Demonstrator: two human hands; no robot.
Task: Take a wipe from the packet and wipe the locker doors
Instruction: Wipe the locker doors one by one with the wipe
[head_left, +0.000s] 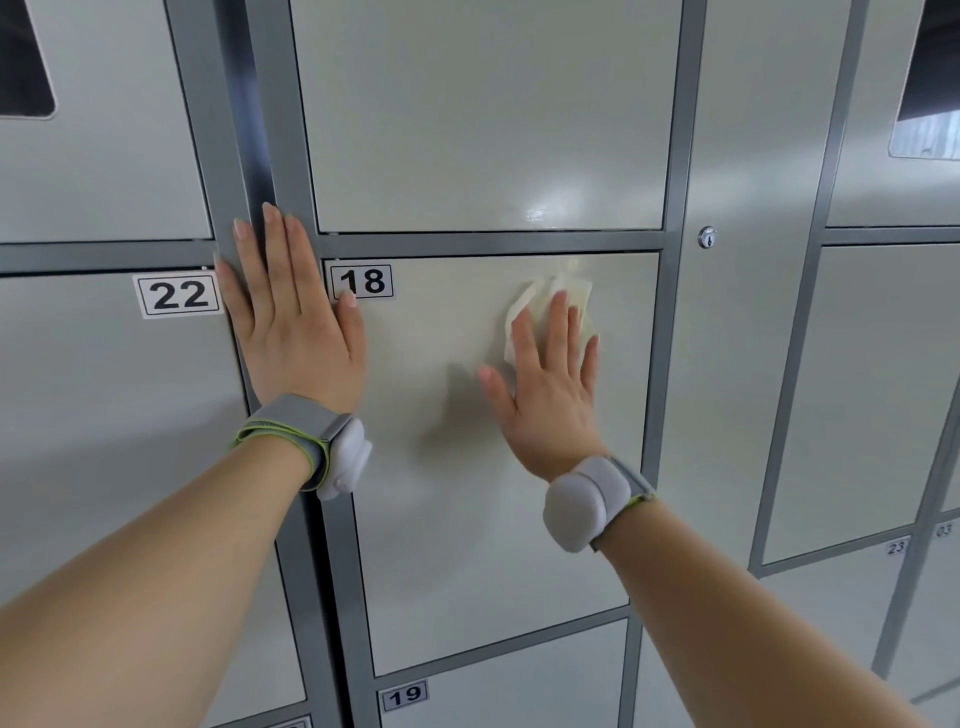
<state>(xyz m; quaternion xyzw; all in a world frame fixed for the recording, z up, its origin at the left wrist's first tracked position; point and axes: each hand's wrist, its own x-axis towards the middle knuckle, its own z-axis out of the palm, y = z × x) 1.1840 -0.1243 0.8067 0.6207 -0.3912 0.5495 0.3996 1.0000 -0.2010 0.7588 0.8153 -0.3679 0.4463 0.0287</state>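
Pressing flat with fingers spread, the right hand (545, 395) is holding the crumpled wipe (532, 297) under its fingertips (560, 307) against locker door 18 (493, 519), while to its left the left hand (296, 327), fingers straight and close together, is resting on the grey frame post (285, 130).

Right hand (545, 395) presses wipe (550, 301) on door 18 (467, 493); left hand (296, 322) flat beside
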